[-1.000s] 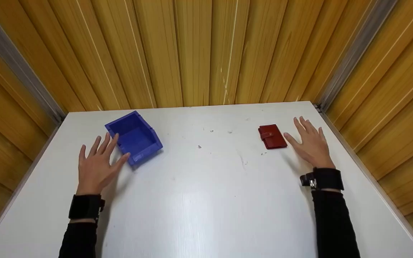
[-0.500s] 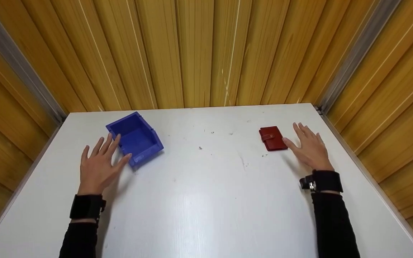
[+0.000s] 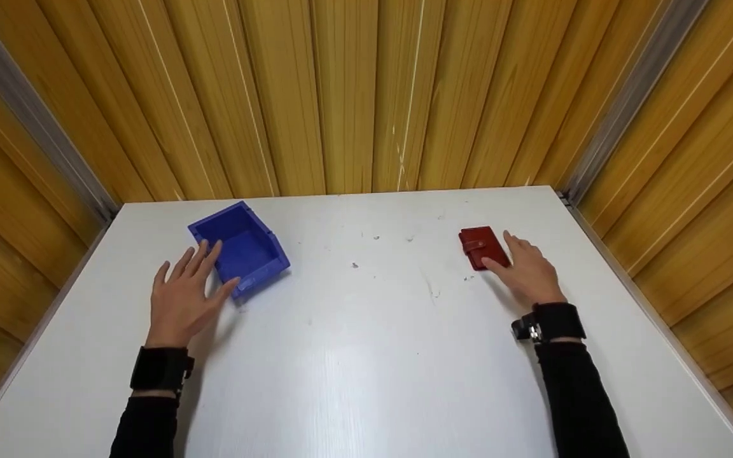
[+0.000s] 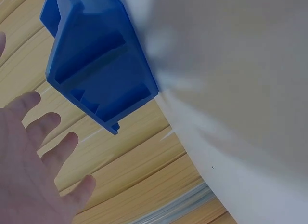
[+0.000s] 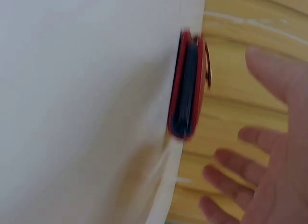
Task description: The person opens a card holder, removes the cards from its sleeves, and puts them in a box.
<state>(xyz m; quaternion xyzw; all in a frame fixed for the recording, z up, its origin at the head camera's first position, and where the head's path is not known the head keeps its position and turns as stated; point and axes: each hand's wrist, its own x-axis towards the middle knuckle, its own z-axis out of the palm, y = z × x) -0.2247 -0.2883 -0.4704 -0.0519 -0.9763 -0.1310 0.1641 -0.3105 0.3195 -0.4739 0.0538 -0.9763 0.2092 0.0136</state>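
A red wallet (image 3: 483, 245) with a strap and snap lies on the white table at the right. My right hand (image 3: 527, 272) hovers beside it, fingers spread, the thumb overlapping its near corner in the head view. Seen edge-on in the right wrist view, the wallet (image 5: 186, 86) shows dark inner leaves between red covers. On the left sits a blue open-topped bin (image 3: 247, 254), turned at an angle, nothing inside it. My left hand (image 3: 182, 305) is spread at its near left side, its fingertips overlapping the rim. In the left wrist view the fingers stand apart from the bin (image 4: 101, 65).
The white table (image 3: 354, 356) carries small dark marks around its middle. Wood-patterned panels (image 3: 347, 95) wall it in at the back and both sides. Each wrist wears a black strap with a camera.
My right hand has moved left to the wallet, its thumb now over the corner. My left hand has shifted slightly right toward the bin. Bin and wallet have stayed in place.
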